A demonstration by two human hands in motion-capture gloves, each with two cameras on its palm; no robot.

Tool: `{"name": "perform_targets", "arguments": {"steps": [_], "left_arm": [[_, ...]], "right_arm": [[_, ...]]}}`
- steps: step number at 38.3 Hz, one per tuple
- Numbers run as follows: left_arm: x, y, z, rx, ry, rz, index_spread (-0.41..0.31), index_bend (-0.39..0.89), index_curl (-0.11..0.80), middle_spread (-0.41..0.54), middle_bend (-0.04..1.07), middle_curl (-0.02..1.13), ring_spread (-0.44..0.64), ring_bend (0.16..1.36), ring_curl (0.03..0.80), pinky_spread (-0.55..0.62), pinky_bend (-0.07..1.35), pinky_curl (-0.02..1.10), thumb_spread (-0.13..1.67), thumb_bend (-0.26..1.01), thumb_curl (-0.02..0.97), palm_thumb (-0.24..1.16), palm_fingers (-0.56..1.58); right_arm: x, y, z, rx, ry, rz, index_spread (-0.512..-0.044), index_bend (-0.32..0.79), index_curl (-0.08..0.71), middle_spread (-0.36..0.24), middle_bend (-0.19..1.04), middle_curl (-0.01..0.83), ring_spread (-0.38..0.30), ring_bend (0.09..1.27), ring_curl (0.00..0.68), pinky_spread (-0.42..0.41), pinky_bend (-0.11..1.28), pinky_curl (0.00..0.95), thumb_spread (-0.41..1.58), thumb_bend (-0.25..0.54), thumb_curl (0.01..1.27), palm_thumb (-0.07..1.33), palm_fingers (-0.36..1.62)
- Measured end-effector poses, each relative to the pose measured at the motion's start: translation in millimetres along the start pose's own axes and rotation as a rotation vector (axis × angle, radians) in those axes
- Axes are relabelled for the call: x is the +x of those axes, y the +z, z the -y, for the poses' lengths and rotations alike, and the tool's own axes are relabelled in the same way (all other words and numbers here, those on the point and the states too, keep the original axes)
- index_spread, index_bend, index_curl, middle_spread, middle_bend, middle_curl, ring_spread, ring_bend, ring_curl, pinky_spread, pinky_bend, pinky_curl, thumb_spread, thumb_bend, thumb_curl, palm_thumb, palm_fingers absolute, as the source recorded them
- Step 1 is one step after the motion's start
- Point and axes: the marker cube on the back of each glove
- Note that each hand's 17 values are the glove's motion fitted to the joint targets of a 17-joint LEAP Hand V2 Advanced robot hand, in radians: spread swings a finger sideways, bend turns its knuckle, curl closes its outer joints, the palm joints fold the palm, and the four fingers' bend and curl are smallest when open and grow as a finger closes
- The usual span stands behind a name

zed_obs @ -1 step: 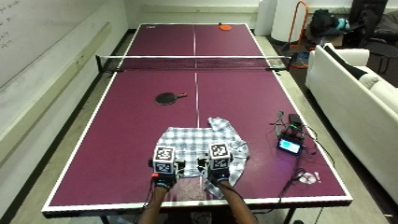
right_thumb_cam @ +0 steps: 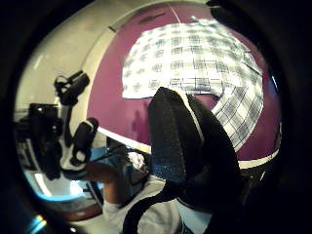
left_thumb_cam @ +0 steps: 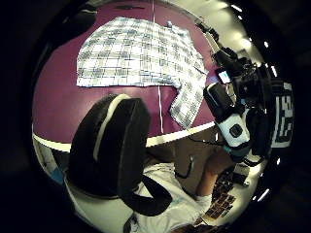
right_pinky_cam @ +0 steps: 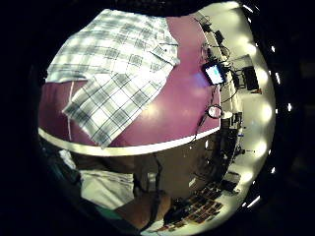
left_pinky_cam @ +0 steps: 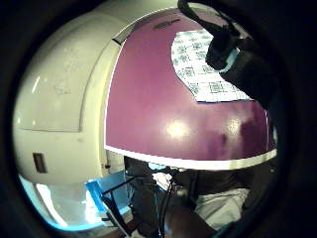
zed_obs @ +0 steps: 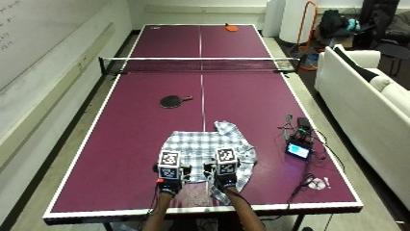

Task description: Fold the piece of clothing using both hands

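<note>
Outside view: shirt (zed_obs: 206, 150) and both hands' positions unchanged.

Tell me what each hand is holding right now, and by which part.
Nothing is visibly held. The left hand and right hand hover above the near edge of the plaid shirt, which lies flat on the table.

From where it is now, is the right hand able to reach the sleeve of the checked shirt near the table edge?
Probably yes. The right hand is above the near part of the checked shirt, and the sleeve lies flat and uncovered on the table just beside it. Nothing stands between them.
</note>
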Motion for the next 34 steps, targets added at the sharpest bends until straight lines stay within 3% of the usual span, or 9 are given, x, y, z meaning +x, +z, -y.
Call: {"name": "perform_targets", "arguments": {"steps": [6,12,23,34], "left_arm": [[7,-2,-5,-0.023,0.022,0.006,-0.093,0.15,0.116,-0.032,0.19,0.17,0.04,0.54,0.215,0.13,0.41,0.19,0.81,0.07,0.050,0.14,0.60],[11,7,1,-0.023,0.046,0.002,-0.108,0.14,0.160,-0.035,0.18,0.21,0.04,0.55,0.252,0.15,0.41,0.24,1.00,0.06,0.080,0.14,0.58],[9,2,-10,-0.037,0.031,0.007,-0.118,0.14,0.210,-0.033,0.18,0.27,0.06,0.55,0.283,0.16,0.41,0.29,1.15,0.01,0.122,0.14,0.56],[5,34,-3,-0.057,0.007,0.027,-0.120,0.13,0.241,-0.030,0.18,0.30,0.06,0.56,0.302,0.16,0.41,0.32,1.20,-0.01,0.156,0.15,0.54]], "right_arm": [[6,5,4,-0.002,-0.002,0.017,-0.282,0.23,0.165,-0.039,0.21,0.122,0.073,0.25,0.106,0.205,0.33,0.148,0.85,0.214,0.08,0.33,0.34],[14,7,8,0.011,0.001,0.031,-0.328,0.20,0.216,-0.044,0.19,0.166,0.088,0.25,0.133,0.241,0.32,0.186,1.06,0.207,0.10,0.34,0.33],[19,14,4,0.015,-0.024,0.043,-0.357,0.18,0.270,-0.046,0.18,0.220,0.103,0.24,0.166,0.265,0.31,0.233,1.24,0.164,0.14,0.34,0.31],[31,53,-2,-0.039,-0.005,0.049,-0.358,0.12,0.277,-0.042,0.20,0.260,0.122,0.25,0.199,0.273,0.35,0.280,1.28,0.117,0.17,0.35,0.26]]}}
